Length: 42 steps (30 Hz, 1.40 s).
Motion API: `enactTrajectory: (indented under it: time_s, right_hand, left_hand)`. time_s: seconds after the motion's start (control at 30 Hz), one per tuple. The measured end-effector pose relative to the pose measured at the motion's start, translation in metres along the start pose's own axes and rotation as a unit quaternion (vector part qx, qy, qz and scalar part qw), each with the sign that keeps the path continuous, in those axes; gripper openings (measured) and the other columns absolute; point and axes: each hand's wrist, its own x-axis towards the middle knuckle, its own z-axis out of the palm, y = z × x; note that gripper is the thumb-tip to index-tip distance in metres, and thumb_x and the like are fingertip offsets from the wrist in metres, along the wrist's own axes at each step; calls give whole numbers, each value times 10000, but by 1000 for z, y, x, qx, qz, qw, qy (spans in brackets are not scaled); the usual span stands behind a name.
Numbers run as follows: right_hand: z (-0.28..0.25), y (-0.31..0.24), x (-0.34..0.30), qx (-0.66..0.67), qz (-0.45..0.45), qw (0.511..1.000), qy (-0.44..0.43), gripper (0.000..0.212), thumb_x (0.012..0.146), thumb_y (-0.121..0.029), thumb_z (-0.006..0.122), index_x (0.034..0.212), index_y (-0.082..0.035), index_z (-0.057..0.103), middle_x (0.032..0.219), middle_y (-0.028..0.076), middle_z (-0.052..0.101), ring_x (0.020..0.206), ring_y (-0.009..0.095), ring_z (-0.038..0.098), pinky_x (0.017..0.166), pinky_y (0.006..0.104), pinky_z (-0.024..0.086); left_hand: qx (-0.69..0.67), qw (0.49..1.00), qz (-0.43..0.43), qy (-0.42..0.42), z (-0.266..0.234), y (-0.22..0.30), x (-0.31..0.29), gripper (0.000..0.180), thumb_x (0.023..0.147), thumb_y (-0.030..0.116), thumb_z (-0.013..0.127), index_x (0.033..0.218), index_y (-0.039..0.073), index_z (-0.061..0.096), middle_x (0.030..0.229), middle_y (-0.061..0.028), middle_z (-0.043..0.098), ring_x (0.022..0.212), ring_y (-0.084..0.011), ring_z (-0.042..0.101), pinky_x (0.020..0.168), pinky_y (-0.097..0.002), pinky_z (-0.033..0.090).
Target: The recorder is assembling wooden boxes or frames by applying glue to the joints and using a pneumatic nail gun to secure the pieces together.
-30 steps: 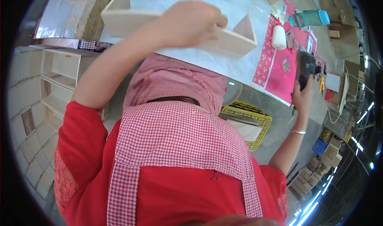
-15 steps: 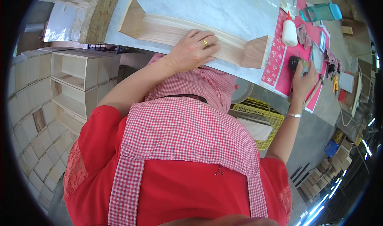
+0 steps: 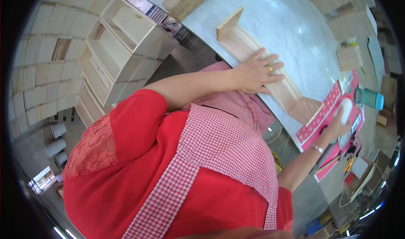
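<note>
On the work table stands a pale wooden piece [image 3: 291, 89], a long board with a short upright panel at each end. My left hand [image 3: 257, 72], a gold ring on one finger, lies across the middle of the board with its fingers spread. Off to the right, over the pink patterned mat [image 3: 329, 121], my right hand [image 3: 335, 129] closes around the lower part of a white squeeze bottle [image 3: 346, 109]. The bottle is smeared by motion, and its tip is hard to make out.
A teal bottle with a blue lid [image 3: 369, 98] stands beyond the mat. Orange-handled tool [image 3: 349, 164] lies at the right. A particle-board block [image 3: 190, 2] sits on the table's far left edge, and stacked wooden boxes [image 3: 122, 40] rise at the left.
My right hand has let go of the small dark object and taken hold of the white bottle. My left hand's fingers have spread on the board. The whole view has turned.
</note>
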Motion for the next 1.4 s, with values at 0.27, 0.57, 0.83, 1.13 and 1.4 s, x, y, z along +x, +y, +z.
enactTrajectory:
  time_s: [0.27,0.57,0.83,1.13,1.4]
  right_hand:
    - [-35,-145,-85,301,-26,952,-42,624,825,-312,778,1247,57,506,1129,159,595,959,277,630,759,363,558]
    - [25,-211,-174,259,-199,900,-289,567,829,-253,784,1243,13,504,1172,111,555,1047,203,580,858,316,504]
    - [40,-227,-179,276,-229,868,-343,539,809,-135,802,1228,-4,490,1141,100,550,1019,189,582,874,309,498]
    - [49,-233,-172,250,-236,883,-318,517,813,-134,811,1207,-4,502,1127,92,556,1004,169,583,858,286,499]
    - [73,-238,-156,248,-239,896,-282,484,823,-124,807,1191,-4,517,1123,81,554,984,158,582,850,276,499]
  left_hand:
    - [-4,1000,9,23,9,2,18,664,905,568,542,1446,190,471,1549,-123,359,1465,-343,242,1160,-621,170]
    - [-18,996,-28,78,10,-12,6,662,881,563,563,1357,105,526,1423,-121,506,1392,-319,367,1152,-619,173]
    - [-95,992,-36,73,35,-15,15,650,885,545,572,1350,95,510,1335,-130,558,1317,-309,448,1125,-582,226]
    - [-77,994,-43,60,23,-12,13,672,889,555,563,1371,91,498,1361,-138,536,1358,-328,393,1121,-600,218]
    - [-2,995,-30,92,7,-10,3,740,881,594,548,1425,98,469,1446,-142,464,1411,-329,321,1155,-622,137]
